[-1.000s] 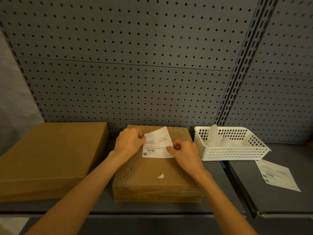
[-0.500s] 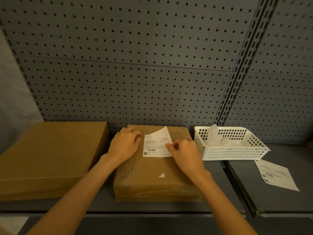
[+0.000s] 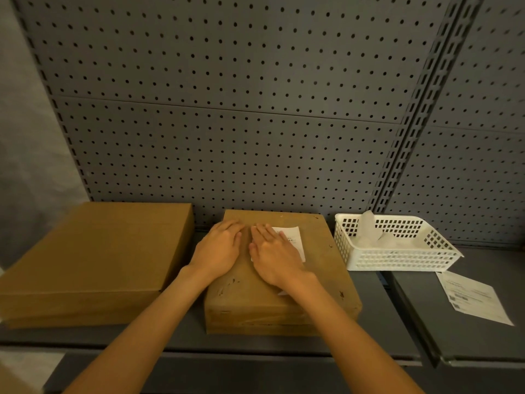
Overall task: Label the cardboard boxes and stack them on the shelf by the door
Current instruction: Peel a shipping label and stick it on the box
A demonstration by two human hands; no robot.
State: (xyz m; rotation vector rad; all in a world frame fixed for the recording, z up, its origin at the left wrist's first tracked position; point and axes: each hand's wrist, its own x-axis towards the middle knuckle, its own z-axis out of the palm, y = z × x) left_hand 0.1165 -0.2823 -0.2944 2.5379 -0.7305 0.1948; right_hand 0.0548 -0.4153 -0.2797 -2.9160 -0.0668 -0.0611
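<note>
A small brown cardboard box [image 3: 321, 268] lies flat on the grey shelf [image 3: 369, 331], in the middle. A white printed label [image 3: 294, 237] lies on its top, mostly hidden under my right hand [image 3: 277, 255], which presses flat on it with straight fingers. My left hand [image 3: 220, 247] rests flat on the box top just left of the label, fingers straight. A larger flat cardboard box [image 3: 93, 257] sits to the left on the same shelf, without a visible label.
A white plastic basket [image 3: 397, 254] with crumpled pale backing paper stands right of the small box. Another printed label sheet [image 3: 474, 297] lies on the adjacent shelf panel at the right. Grey pegboard [image 3: 227, 109] rises behind everything.
Earlier both hands pinched the label by its edges above the box. Now the label lies on the box top and both hands lie flat, my right hand over it.
</note>
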